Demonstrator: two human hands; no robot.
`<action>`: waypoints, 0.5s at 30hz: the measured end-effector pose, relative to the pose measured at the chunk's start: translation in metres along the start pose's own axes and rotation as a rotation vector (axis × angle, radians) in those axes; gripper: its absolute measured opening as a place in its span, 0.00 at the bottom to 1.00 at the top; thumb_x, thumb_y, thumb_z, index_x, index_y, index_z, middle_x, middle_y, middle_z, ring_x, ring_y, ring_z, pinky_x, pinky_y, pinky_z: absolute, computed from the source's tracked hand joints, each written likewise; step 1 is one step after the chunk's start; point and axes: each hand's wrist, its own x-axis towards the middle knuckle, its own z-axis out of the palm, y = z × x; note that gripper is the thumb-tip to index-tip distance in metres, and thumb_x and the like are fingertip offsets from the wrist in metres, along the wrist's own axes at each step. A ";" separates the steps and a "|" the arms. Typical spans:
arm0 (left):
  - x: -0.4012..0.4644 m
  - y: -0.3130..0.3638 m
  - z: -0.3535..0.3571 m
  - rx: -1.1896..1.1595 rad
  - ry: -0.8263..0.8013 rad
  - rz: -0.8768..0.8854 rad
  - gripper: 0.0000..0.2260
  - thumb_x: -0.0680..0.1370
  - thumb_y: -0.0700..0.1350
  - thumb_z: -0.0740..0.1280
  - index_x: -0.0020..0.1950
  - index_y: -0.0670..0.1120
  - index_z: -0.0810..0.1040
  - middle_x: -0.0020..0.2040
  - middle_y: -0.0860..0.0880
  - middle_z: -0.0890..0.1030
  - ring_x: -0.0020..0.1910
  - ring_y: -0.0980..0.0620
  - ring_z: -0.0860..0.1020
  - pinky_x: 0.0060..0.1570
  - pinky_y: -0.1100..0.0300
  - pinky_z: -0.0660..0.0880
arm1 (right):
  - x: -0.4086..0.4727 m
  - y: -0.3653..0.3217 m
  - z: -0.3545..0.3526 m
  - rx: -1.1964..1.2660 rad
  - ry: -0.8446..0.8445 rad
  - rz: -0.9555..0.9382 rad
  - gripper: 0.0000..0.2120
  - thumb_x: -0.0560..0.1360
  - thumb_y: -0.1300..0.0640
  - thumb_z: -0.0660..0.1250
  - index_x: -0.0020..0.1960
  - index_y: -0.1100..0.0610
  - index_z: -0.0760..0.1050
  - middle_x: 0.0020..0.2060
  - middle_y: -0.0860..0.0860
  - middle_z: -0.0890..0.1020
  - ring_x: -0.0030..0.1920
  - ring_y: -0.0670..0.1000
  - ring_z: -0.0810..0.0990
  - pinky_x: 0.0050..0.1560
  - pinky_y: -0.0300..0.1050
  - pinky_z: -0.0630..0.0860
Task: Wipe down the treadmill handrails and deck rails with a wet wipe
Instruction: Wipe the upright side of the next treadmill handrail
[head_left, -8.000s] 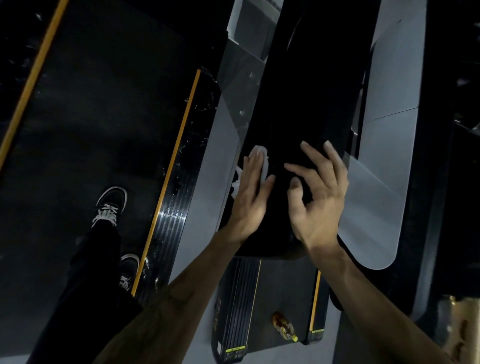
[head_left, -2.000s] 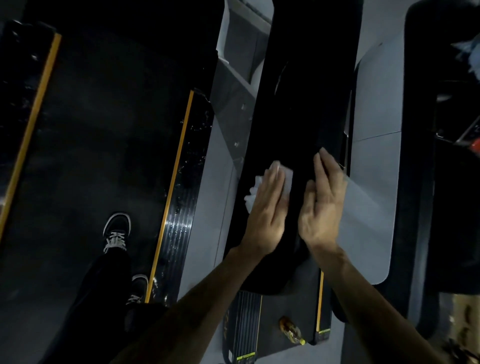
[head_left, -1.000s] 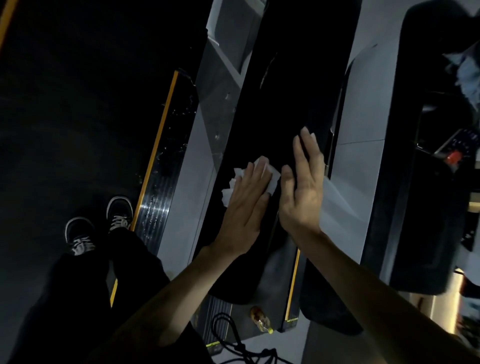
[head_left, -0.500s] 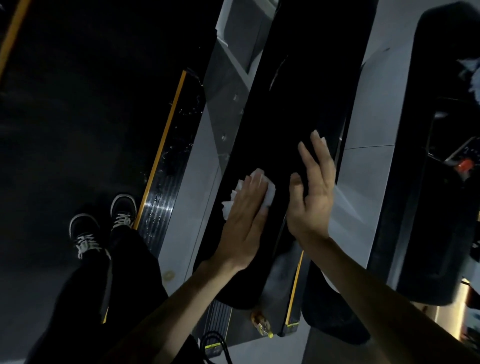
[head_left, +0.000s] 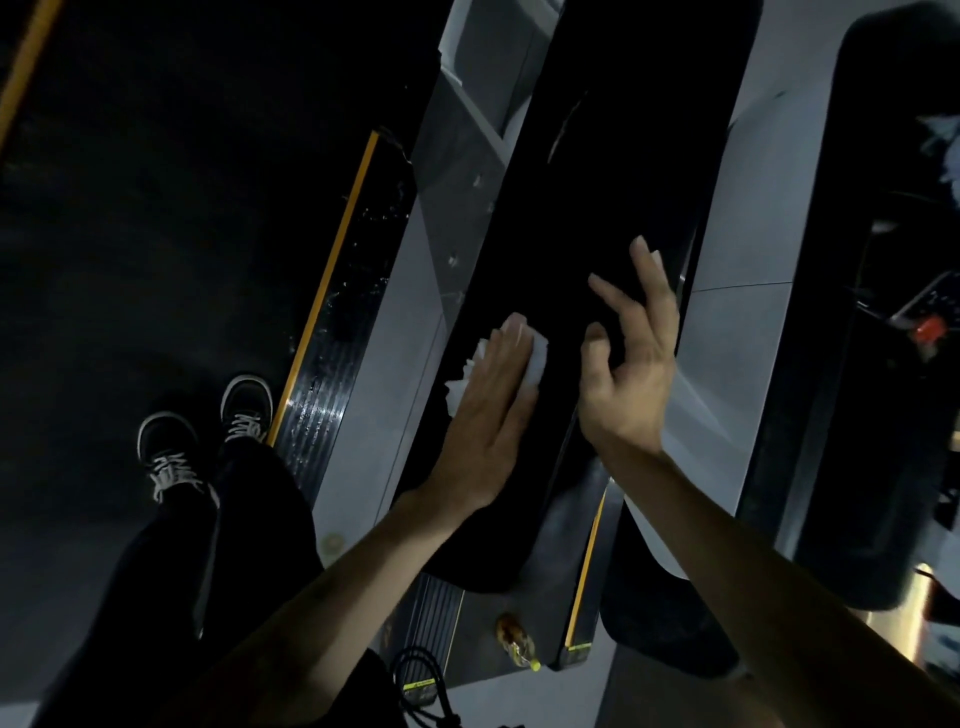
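Observation:
A wide black treadmill handrail (head_left: 597, 208) runs from the top centre down toward me. My left hand (head_left: 485, 415) lies flat on its left part, fingers straight, pressing a crumpled white wet wipe (head_left: 535, 358) against the surface. The wipe sticks out past the fingertips and to the left. My right hand (head_left: 631, 358) hovers just to the right over the same rail, lifted, with fingers spread and loosely bent, holding nothing. A black ribbed deck rail (head_left: 332, 332) with a yellow stripe lies lower left, its surface speckled with wet drops.
My two sneakers (head_left: 208, 431) and dark trouser legs stand on the dark belt at lower left. A small bottle (head_left: 517, 642) lies on the neighbouring treadmill's deck below the rail end. Black cable (head_left: 421, 686) coils at the bottom. Grey side panels (head_left: 727, 332) flank the rail.
My right hand has lifted off the rail and its fingers have spread and curled slightly. My left hand stays pressed on the wipe, at about the same spot on the rail.

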 end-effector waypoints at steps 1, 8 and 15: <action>0.001 0.002 0.001 0.002 -0.005 0.011 0.24 0.88 0.47 0.52 0.84 0.44 0.53 0.85 0.51 0.50 0.84 0.51 0.47 0.81 0.40 0.46 | 0.000 0.001 0.000 -0.005 -0.001 -0.007 0.20 0.76 0.66 0.60 0.67 0.62 0.78 0.79 0.54 0.65 0.82 0.53 0.56 0.80 0.48 0.56; 0.056 -0.001 -0.014 -0.022 0.028 -0.118 0.23 0.89 0.46 0.50 0.84 0.48 0.53 0.85 0.54 0.49 0.83 0.59 0.45 0.82 0.47 0.44 | 0.000 0.004 0.000 -0.013 0.007 -0.029 0.18 0.76 0.63 0.61 0.63 0.59 0.80 0.79 0.53 0.66 0.81 0.53 0.58 0.80 0.58 0.56; 0.000 -0.011 -0.003 -0.054 0.053 -0.175 0.26 0.87 0.53 0.51 0.85 0.51 0.50 0.85 0.57 0.48 0.83 0.56 0.45 0.82 0.42 0.47 | -0.001 0.005 0.000 0.020 0.023 -0.017 0.18 0.76 0.65 0.60 0.62 0.61 0.80 0.78 0.54 0.67 0.81 0.54 0.58 0.80 0.60 0.58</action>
